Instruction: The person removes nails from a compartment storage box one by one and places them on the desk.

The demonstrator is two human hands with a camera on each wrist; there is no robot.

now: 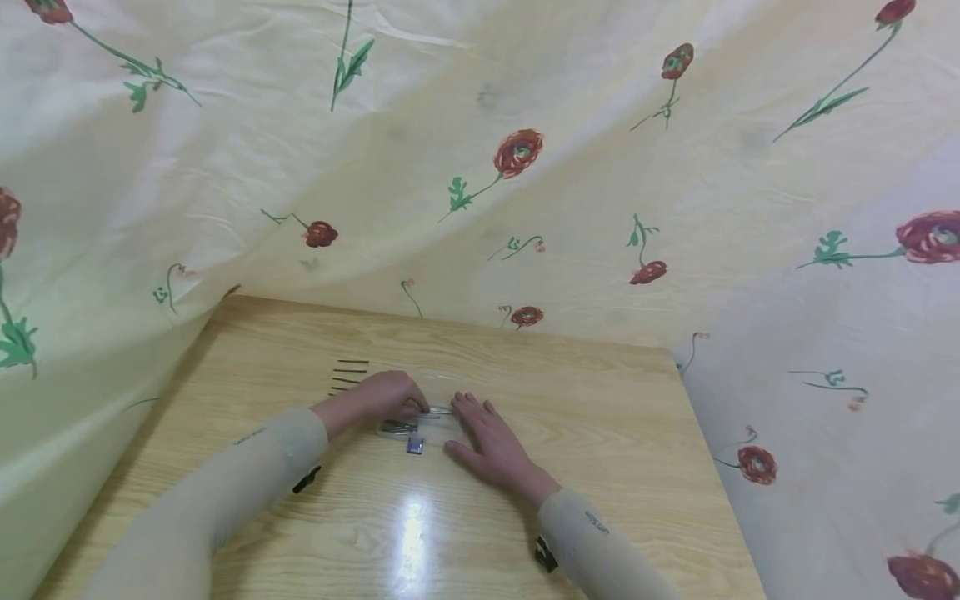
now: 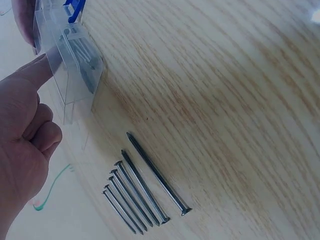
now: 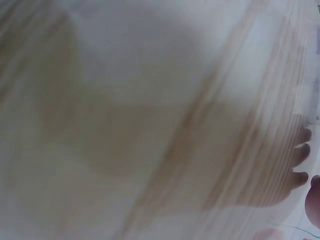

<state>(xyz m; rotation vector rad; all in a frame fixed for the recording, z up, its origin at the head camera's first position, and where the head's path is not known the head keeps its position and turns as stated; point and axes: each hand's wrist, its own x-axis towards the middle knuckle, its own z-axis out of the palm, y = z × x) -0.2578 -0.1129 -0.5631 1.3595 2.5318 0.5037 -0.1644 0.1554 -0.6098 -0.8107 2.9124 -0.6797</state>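
A clear plastic box [image 2: 82,105] lies on the table, with several metal nails [image 2: 82,55] inside. My left hand [image 1: 386,393] reaches over it from the left, its fingertips down among the nails. In the left wrist view one finger [image 2: 42,70] extends behind the clear wall while others curl; whether they pinch a nail is hidden. My right hand [image 1: 491,442] rests at the right end of the box, fingers straight and thumb spread. Left of the box, several nails of different lengths lie in a row [image 2: 140,190].
A blue piece [image 1: 415,446] sits at the near side of the box. The wood-grain table [image 1: 600,467] meets a flower-printed cloth [image 1: 585,208] at the back and sides. Glare [image 1: 412,533] shines on the near tabletop. Mostly blurred tabletop fills the right wrist view.
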